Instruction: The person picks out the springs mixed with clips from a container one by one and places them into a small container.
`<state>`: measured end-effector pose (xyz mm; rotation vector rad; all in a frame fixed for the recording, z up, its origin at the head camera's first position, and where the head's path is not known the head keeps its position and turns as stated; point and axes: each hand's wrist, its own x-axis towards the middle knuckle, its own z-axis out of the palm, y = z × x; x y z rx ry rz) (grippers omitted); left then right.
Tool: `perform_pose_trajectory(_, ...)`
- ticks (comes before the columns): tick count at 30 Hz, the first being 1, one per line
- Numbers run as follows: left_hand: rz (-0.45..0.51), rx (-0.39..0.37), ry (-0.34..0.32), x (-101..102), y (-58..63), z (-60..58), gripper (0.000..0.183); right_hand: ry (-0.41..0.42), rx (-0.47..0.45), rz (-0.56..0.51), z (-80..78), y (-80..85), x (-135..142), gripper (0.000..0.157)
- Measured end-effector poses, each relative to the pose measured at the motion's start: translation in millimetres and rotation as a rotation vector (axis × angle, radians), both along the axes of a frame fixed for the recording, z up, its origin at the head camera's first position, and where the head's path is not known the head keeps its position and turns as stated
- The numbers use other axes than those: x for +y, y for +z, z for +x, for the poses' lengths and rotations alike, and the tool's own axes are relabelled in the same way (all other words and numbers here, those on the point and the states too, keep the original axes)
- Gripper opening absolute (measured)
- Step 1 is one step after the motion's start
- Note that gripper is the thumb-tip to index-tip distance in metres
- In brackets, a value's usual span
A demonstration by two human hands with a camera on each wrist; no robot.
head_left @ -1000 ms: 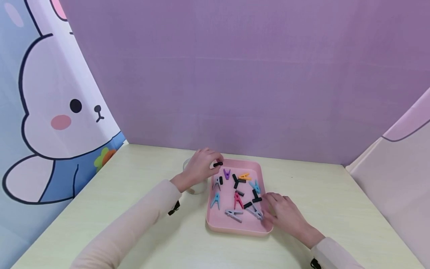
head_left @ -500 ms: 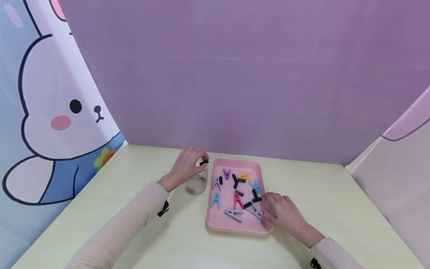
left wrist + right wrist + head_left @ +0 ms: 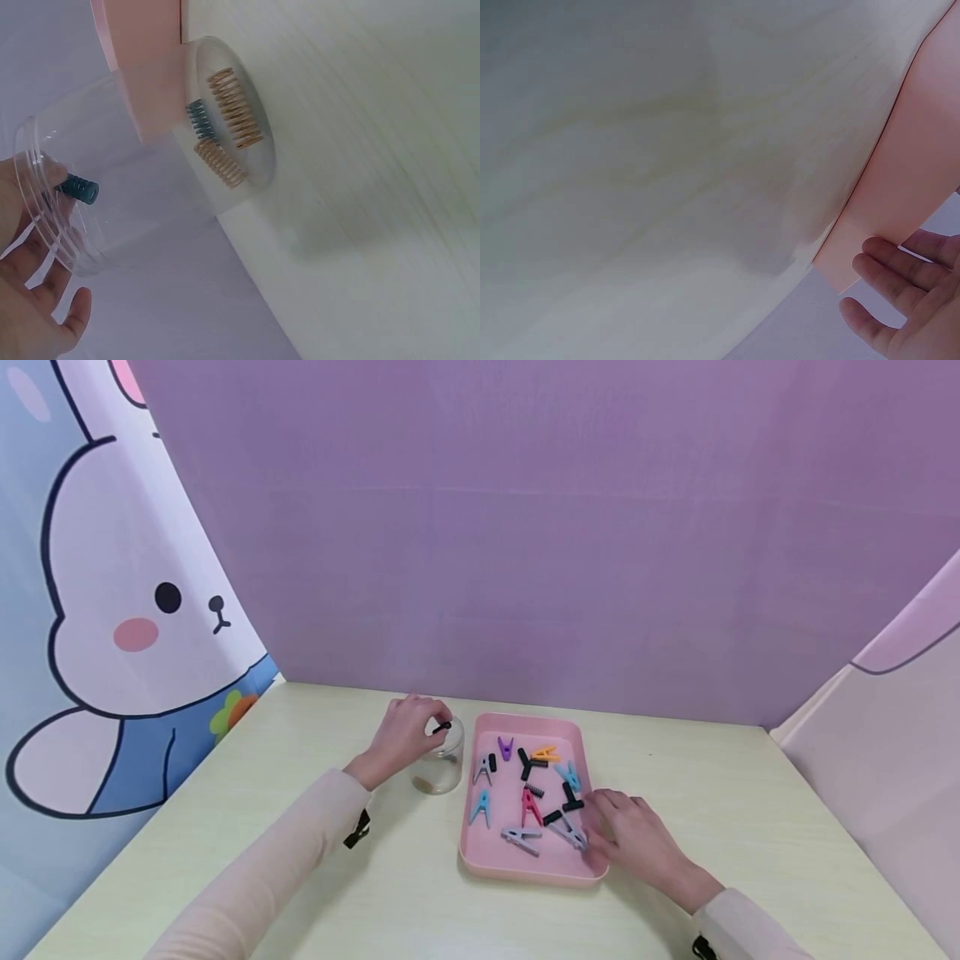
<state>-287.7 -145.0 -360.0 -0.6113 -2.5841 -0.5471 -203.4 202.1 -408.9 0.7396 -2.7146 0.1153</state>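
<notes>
My left hand (image 3: 408, 729) pinches a small dark spring (image 3: 442, 727) right at the mouth of a clear jar (image 3: 441, 764) that stands left of the pink tray (image 3: 525, 870). In the left wrist view the spring (image 3: 77, 188) sits at the jar's rim (image 3: 34, 187), and three springs (image 3: 232, 120) lie on the jar's bottom. My right hand (image 3: 628, 835) rests with relaxed fingers on the tray's front right corner and holds nothing. Its fingers (image 3: 900, 281) lie beside the tray wall (image 3: 907, 165).
In the tray lie several small clothespins, among them purple (image 3: 507, 748), orange (image 3: 546, 753), blue (image 3: 481, 806), red (image 3: 531, 808) and grey (image 3: 521, 839), along with black pieces and a black spring (image 3: 534, 791). A purple wall stands behind the pale table (image 3: 750, 810).
My left hand carried the dark spring leftward from the tray's back left corner to the jar's mouth. The right hand stayed put.
</notes>
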Motion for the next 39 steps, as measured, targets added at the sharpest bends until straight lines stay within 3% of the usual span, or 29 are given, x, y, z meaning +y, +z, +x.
perform_pose_trajectory(25, -0.054, 0.012, 0.013, -2, -0.4, -1.8, 0.018, 0.014, 0.01, -0.001, 0.6, 2.3, -2, 0.046)
perform_pose_trajectory(39, -0.097, 0.019, -0.039, 14, 11.6, 3.0, 0.019, 0.008, 0.008, 0.005, 2.2, 2.9, -3, 0.044)
